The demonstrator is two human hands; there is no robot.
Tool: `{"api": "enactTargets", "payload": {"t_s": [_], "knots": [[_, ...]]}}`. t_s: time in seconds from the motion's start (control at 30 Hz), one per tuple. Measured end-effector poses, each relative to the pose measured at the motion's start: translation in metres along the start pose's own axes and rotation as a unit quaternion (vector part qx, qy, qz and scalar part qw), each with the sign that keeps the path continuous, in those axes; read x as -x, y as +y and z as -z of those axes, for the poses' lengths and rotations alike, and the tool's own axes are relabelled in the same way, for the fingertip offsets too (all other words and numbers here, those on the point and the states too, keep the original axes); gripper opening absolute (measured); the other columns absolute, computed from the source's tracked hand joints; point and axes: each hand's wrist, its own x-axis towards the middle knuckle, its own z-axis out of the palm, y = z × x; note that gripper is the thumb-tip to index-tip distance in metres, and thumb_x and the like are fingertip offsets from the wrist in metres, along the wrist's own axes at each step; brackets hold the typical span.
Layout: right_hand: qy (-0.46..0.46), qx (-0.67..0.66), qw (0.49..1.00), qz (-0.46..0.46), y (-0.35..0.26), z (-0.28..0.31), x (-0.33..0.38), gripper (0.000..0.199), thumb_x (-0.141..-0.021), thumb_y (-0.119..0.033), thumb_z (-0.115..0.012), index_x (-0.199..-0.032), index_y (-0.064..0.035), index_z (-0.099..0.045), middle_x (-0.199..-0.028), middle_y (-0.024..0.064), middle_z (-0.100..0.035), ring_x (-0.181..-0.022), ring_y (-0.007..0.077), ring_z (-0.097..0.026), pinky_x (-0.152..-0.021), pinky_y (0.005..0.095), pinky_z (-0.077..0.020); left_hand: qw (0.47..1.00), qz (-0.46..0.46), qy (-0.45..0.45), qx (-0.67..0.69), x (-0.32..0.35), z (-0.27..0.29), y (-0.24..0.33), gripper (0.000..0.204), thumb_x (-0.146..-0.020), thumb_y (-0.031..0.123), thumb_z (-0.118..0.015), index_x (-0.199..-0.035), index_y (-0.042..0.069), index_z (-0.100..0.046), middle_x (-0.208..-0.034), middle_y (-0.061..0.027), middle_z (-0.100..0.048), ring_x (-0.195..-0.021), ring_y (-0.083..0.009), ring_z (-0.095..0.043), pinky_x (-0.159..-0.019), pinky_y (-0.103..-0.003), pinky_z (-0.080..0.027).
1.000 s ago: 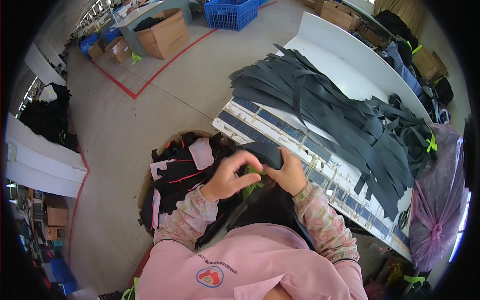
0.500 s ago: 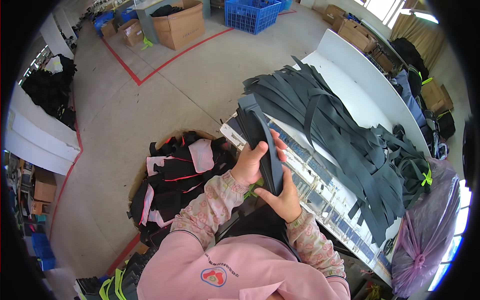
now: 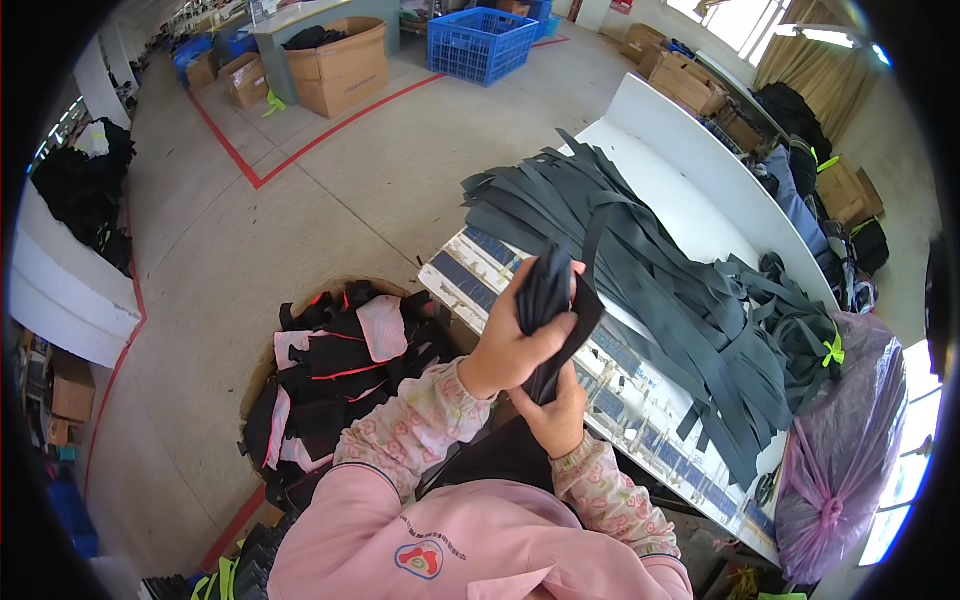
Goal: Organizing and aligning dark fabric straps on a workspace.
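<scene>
A bundle of dark grey webbing straps [image 3: 546,288] is between my hands, in front of the table's near edge. My left hand [image 3: 512,340] is wrapped round its upper part, the thumb lying across the front. Lower down, my right hand [image 3: 557,412] is closed on the bottom end of the same bundle, thumb and fingers on either side. One flat length of strap angles out to the right of the bundle. Beyond my hands a large heap of loose grey straps [image 3: 650,250] is spread over the white table [image 3: 660,190].
Left of my arms stands a carton of black and pink sewn pieces [image 3: 345,365]. A purple plastic bag [image 3: 840,450] is by the table's right end. Farther off are a blue crate [image 3: 482,45] and a cardboard box [image 3: 340,70].
The straps, earlier long and pointing up and away, now look folded and shorter in my hands. My left hand has moved up the bundle and turned its back toward me.
</scene>
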Motion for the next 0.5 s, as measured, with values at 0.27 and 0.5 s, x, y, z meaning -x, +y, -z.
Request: {"api": "enactTargets", "payload": {"t_s": [0.27,0.5], "knots": [[-0.005,0.01,1.0,-0.028,-0.006,0.006,0.004,0.057,-0.077,-0.02,-0.087,-0.12,0.0023,-0.057,-0.093,0.0178,-0.07,-0.082,0.0264,-0.071,-0.075,0.0352,-0.0549,0.993,-0.097,-0.042,-0.056,0.001,0.003,-0.004,0.054,-0.096,0.027,-0.06,-0.141,0.003,-0.04,-0.1,-0.0101,-0.058,-0.084,-0.021,-0.063,-0.081,-0.039,-0.054],[-0.021,-0.061,0.998,-0.001,-0.003,0.008,0.008,0.057,-0.077,-0.017,-0.086,-0.122,0.0032,-0.057,-0.1,0.0153,-0.07,-0.092,0.024,-0.069,-0.083,0.0356,-0.0533,0.959,0.035,0.01,0.281,0.004,-0.004,0.002,0.055,-0.099,0.033,-0.061,-0.139,0.002,-0.043,-0.109,-0.0134,-0.061,-0.092,-0.0232,-0.064,-0.095,-0.043,-0.052]]}}
